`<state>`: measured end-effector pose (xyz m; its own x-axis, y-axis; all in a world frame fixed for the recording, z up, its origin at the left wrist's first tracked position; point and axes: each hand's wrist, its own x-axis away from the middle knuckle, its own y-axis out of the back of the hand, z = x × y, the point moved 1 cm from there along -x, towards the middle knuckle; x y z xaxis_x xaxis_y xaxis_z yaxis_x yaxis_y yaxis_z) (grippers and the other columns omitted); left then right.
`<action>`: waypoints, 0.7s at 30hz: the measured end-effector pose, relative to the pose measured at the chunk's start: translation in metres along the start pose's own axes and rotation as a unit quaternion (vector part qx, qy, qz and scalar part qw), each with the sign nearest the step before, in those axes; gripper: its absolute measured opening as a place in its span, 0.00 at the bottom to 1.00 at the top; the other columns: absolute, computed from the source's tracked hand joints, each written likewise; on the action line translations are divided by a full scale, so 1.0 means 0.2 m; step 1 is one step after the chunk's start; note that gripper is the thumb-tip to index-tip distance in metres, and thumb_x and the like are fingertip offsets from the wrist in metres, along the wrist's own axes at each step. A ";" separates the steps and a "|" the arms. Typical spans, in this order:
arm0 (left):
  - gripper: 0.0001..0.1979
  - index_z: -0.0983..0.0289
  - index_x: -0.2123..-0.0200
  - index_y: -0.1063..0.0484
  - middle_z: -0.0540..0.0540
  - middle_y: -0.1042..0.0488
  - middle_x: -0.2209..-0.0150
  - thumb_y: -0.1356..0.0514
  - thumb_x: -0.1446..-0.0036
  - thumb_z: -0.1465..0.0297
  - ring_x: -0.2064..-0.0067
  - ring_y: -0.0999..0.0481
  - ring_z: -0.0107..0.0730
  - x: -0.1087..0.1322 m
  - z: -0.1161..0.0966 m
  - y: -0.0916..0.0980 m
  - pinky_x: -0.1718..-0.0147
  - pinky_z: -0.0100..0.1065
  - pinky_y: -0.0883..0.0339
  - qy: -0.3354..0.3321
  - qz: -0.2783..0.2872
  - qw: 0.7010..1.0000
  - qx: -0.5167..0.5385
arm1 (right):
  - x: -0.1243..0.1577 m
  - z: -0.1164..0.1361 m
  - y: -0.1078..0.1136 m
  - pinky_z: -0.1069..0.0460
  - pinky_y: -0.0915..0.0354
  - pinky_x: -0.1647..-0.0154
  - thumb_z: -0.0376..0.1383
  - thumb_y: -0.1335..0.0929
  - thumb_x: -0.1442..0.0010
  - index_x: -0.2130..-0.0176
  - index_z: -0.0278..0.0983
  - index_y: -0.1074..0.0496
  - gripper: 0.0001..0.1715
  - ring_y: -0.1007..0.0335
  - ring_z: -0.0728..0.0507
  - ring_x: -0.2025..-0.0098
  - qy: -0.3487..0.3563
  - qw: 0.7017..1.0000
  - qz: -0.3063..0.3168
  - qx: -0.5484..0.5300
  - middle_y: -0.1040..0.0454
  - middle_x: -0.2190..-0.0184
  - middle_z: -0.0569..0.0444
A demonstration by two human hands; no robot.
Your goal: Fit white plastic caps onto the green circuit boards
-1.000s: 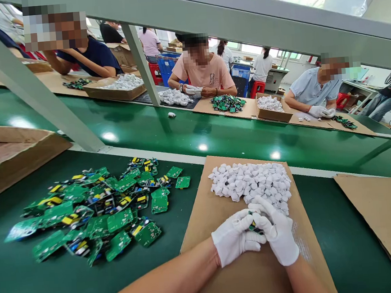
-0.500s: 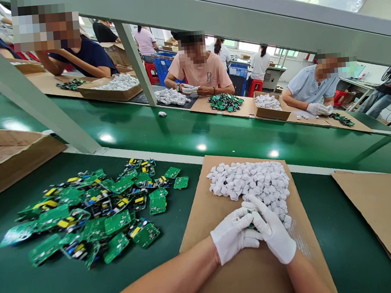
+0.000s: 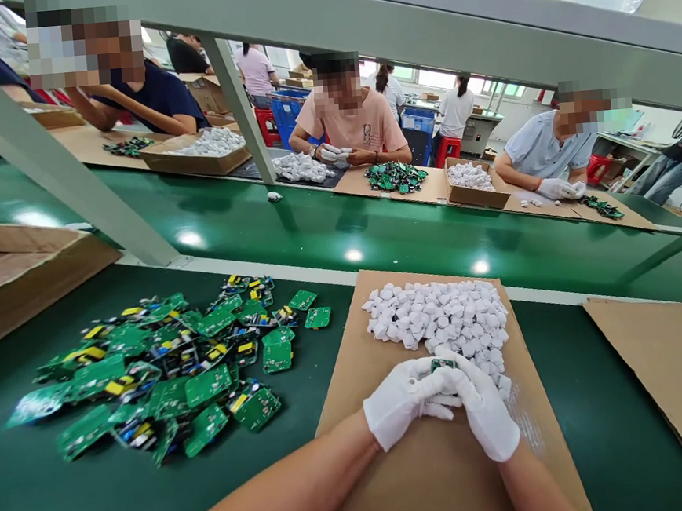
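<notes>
One small green circuit board [image 3: 442, 365] is gripped by left hand [image 3: 400, 399] and right hand [image 3: 481, 407], above the cardboard [image 3: 435, 480]

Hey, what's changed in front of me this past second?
The circuit board between your left hand and right hand now shows more clearly. A small pale piece moved left along the green belt. Both hands kept hold; the board pile and white pile stayed put.

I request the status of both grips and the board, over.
Left grip, right grip: together on board. Board partly hidden between them. White pile close beyond, contact unclear.
</notes>
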<state>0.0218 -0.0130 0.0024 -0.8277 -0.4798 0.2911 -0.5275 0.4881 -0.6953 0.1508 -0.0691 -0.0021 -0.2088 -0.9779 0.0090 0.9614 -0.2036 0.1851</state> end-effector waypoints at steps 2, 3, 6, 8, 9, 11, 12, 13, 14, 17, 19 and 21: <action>0.15 0.68 0.67 0.30 0.58 0.27 0.68 0.36 0.54 0.63 0.69 0.25 0.32 0.00 -0.01 -0.01 0.72 0.30 0.33 -0.017 -0.023 0.999 -0.038 | 0.00 0.00 -0.01 0.42 0.42 0.43 0.50 0.41 0.40 0.49 0.40 0.31 0.26 0.35 0.39 0.47 0.020 1.000 0.006 -0.002 0.28 0.51 0.50; 0.14 0.69 0.69 0.30 0.58 0.27 0.69 0.37 0.53 0.63 0.70 0.26 0.31 0.00 -0.01 -0.02 0.73 0.29 0.34 -0.025 -0.032 0.998 -0.050 | -0.01 0.00 -0.02 0.42 0.41 0.44 0.51 0.41 0.40 0.50 0.40 0.30 0.27 0.34 0.39 0.48 0.029 0.999 0.015 -0.007 0.27 0.52 0.50; 0.14 0.69 0.71 0.30 0.58 0.27 0.71 0.40 0.51 0.62 0.71 0.27 0.30 0.01 -0.01 -0.03 0.74 0.28 0.34 -0.033 -0.029 0.996 -0.080 | -0.01 0.02 -0.03 0.43 0.38 0.46 0.50 0.39 0.41 0.50 0.41 0.31 0.25 0.32 0.39 0.51 0.025 0.999 0.028 0.003 0.26 0.53 0.51; 0.16 0.69 0.70 0.30 0.59 0.26 0.70 0.41 0.49 0.60 0.70 0.26 0.31 0.01 -0.01 -0.03 0.72 0.29 0.34 -0.039 -0.012 0.996 -0.084 | -0.01 0.02 -0.04 0.44 0.37 0.47 0.46 0.37 0.41 0.50 0.41 0.31 0.22 0.31 0.40 0.51 0.014 1.000 0.016 0.023 0.26 0.54 0.52; 0.17 0.69 0.69 0.30 0.60 0.26 0.70 0.42 0.49 0.58 0.70 0.26 0.32 0.01 -0.01 -0.02 0.72 0.30 0.33 -0.044 -0.007 0.996 -0.082 | -0.01 0.03 -0.04 0.45 0.38 0.46 0.45 0.38 0.40 0.50 0.41 0.31 0.21 0.32 0.40 0.51 0.014 0.999 0.011 0.027 0.26 0.54 0.52; 0.18 0.69 0.68 0.30 0.60 0.26 0.71 0.42 0.50 0.57 0.70 0.26 0.32 0.01 -0.01 -0.02 0.73 0.31 0.33 -0.056 -0.021 0.995 -0.083 | 0.00 0.03 -0.04 0.45 0.40 0.44 0.45 0.39 0.39 0.50 0.41 0.31 0.21 0.33 0.41 0.49 0.019 0.999 0.017 0.024 0.27 0.53 0.53; 0.18 0.69 0.67 0.30 0.59 0.26 0.71 0.42 0.50 0.57 0.71 0.27 0.32 0.01 0.00 -0.02 0.74 0.31 0.33 -0.062 -0.035 0.993 -0.092 | 0.00 0.02 -0.04 0.45 0.41 0.44 0.45 0.39 0.39 0.49 0.41 0.32 0.21 0.34 0.41 0.48 0.023 0.999 0.022 0.020 0.28 0.52 0.53; 0.18 0.69 0.66 0.29 0.59 0.27 0.71 0.42 0.49 0.58 0.71 0.27 0.32 0.01 0.00 -0.02 0.74 0.31 0.33 -0.071 -0.044 0.991 -0.108 | 0.00 0.02 -0.03 0.45 0.41 0.44 0.46 0.39 0.39 0.49 0.41 0.32 0.22 0.35 0.41 0.47 0.026 0.999 0.022 0.017 0.29 0.51 0.52; 0.18 0.68 0.65 0.29 0.59 0.27 0.70 0.43 0.48 0.58 0.71 0.27 0.31 0.01 0.00 -0.02 0.73 0.31 0.33 -0.081 -0.046 0.988 -0.127 | 0.00 0.02 -0.03 0.45 0.40 0.44 0.46 0.38 0.40 0.49 0.41 0.32 0.23 0.36 0.40 0.47 0.027 0.999 0.017 0.017 0.29 0.50 0.52; 0.18 0.67 0.61 0.30 0.57 0.28 0.68 0.43 0.48 0.59 0.69 0.28 0.31 0.01 0.02 -0.04 0.72 0.30 0.33 -0.112 -0.032 0.978 -0.173 | 0.00 0.01 -0.02 0.46 0.34 0.50 0.47 0.37 0.42 0.51 0.39 0.29 0.23 0.31 0.39 0.52 0.005 1.000 -0.016 0.024 0.26 0.54 0.50; 0.18 0.67 0.62 0.30 0.56 0.29 0.71 0.40 0.51 0.60 0.70 0.29 0.30 0.01 0.02 -0.04 0.75 0.29 0.34 -0.114 -0.040 0.976 -0.182 | -0.01 0.00 -0.01 0.46 0.30 0.58 0.48 0.38 0.42 0.52 0.39 0.28 0.23 0.27 0.40 0.60 -0.020 1.000 -0.008 0.012 0.24 0.58 0.50; 0.16 0.68 0.67 0.30 0.54 0.31 0.74 0.39 0.52 0.60 0.72 0.30 0.28 0.00 0.01 -0.05 0.77 0.27 0.35 -0.105 -0.051 0.977 -0.177 | -0.01 -0.02 -0.01 0.46 0.28 0.63 0.49 0.40 0.41 0.51 0.39 0.29 0.25 0.26 0.40 0.63 -0.031 0.999 0.018 -0.023 0.23 0.60 0.50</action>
<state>0.0272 -0.0200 0.0082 -0.7295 -0.6600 0.1796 -0.6690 0.6337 -0.3884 0.1491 -0.0661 -0.0059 -0.1835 -0.9801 0.0762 0.9755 -0.1719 0.1373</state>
